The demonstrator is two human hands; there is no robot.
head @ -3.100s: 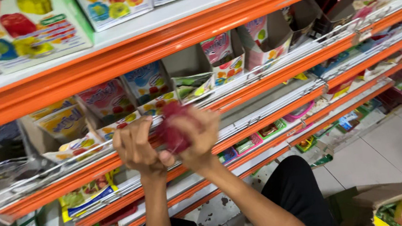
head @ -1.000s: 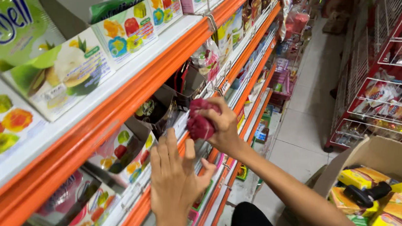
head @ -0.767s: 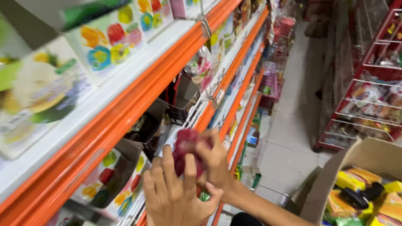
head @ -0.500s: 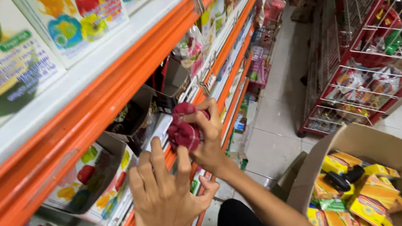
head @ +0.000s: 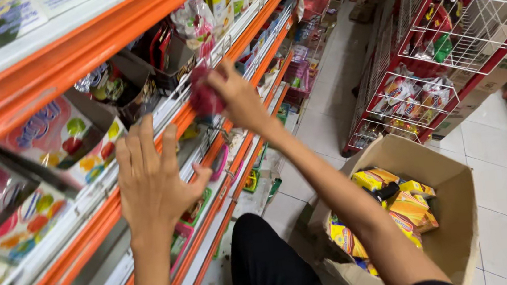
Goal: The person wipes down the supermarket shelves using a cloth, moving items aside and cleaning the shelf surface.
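Observation:
My right hand (head: 233,95) grips a dark red snack packet (head: 204,94) and holds it up against the front edge of an orange shelf (head: 198,110), just below a dark display box (head: 162,58) of packets. My left hand (head: 155,180) is raised with fingers spread and empty, its back towards me, in front of the lower shelf with colourful fruit-printed packs (head: 57,133). The packet is partly hidden by my fingers and blurred.
An open cardboard box (head: 450,185) with yellow and orange packets (head: 408,205) stands on the tiled floor at my right. My dark-trousered knee (head: 265,259) is below. Red wire racks (head: 443,50) with goods line the aisle's far side.
The view has swung right along the aisle. My right hand carried the red packet further along the shelf, away from my left hand, which has opened and stayed lower.

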